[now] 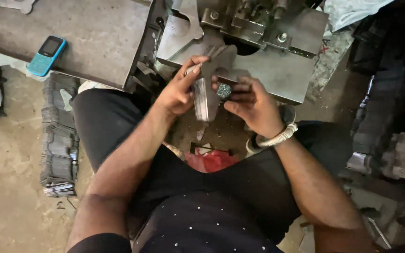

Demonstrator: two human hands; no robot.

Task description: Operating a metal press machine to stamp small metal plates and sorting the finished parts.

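head view | left hand [176, 93] grips a stack of flat grey metal blanks [206, 96] held on edge, just below the steel press plate [277, 70] | right hand [251, 103] closes on the stack's other side — fingers curled | blue phone [46, 55] lies on the bench [94, 37] — well apart, left

Metal stack [206, 100] blurred between hands.
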